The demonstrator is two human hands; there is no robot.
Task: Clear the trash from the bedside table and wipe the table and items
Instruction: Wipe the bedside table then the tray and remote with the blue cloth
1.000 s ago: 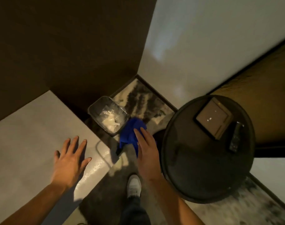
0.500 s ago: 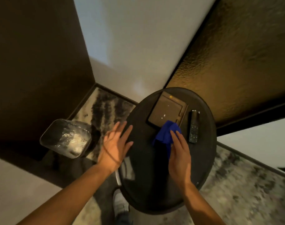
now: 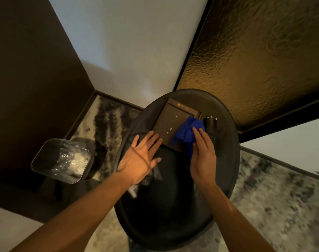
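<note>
Both hands are over the round black bedside table [image 3: 175, 206], which serves as the landmark for everything else. Spread flat with fingers wide and holding nothing, the left hand [image 3: 139, 158] lies on the table's left side, its fingertips reaching the near-left edge of a dark square box [image 3: 170, 122] that sits toward the table's far side. Pressing down on a blue cloth [image 3: 186, 132], the right hand [image 3: 203, 159] has its fingers extended over the fabric, and the cloth is bunched under and ahead of them (whether the thumb pinches the fabric from below cannot be told). That cloth lies over the box's right corner and hangs a little toward the table's middle. Just right of the cloth, along the table's far-right side, rests a black remote control [image 3: 211, 126], partly hidden behind the right hand's fingers. The near half of the tabletop is bare and dark.

Left of the table, on the patterned carpet [image 3: 107, 122], stands a small waste bin [image 3: 61, 160] with a clear plastic liner, with pale crumpled trash inside it. Beyond the table rises a white wall [image 3: 129, 51], and to the table's far right a textured, gold-lit panel [image 3: 264, 60].
</note>
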